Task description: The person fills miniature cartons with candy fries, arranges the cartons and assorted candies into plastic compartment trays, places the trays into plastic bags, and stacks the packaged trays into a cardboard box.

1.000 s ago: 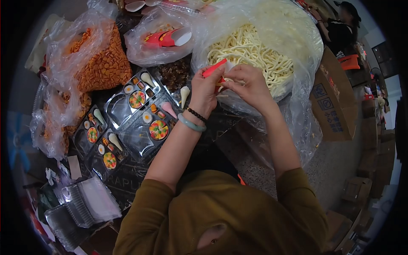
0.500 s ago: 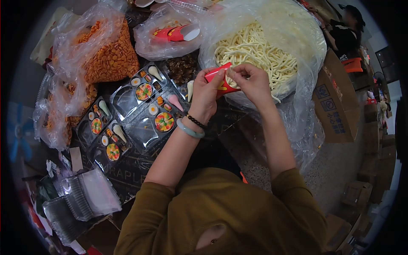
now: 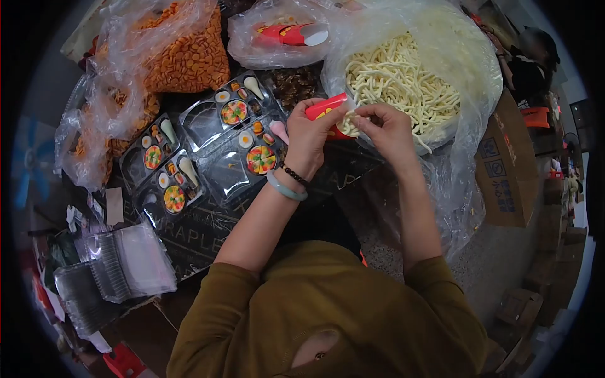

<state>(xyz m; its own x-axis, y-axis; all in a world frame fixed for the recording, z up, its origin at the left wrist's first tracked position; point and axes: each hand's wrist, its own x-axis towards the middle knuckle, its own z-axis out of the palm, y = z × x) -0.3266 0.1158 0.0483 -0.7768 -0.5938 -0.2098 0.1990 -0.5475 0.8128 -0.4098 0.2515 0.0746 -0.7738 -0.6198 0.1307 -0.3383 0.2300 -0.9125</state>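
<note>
My left hand (image 3: pixel 309 135) is wrapped around a small red fries carton (image 3: pixel 326 106) with a yellow mark, tilted with its open end toward my right hand. At that opening, my right hand (image 3: pixel 391 131) pinches some pale toy fries (image 3: pixel 349 123) between thumb and fingers. The fingers partly hide how far the fries sit inside the carton. Behind my hands, a large clear bag (image 3: pixel 469 60) holds a heap of loose pale fries (image 3: pixel 403 82).
Clear trays (image 3: pixel 217 170) with toy pizzas, eggs and other small foods lie left of my hands. Bags of orange pieces (image 3: pixel 189 60) and a bag with red cartons (image 3: pixel 287 34) stand behind. Plastic lids (image 3: pixel 110 268) lie front left; a cardboard box (image 3: pixel 507 164) stands right.
My view has turned slightly, so the table's things appear shifted right. Pale fries now show between my right fingers at the carton's opening, where they were hardly visible before.
</note>
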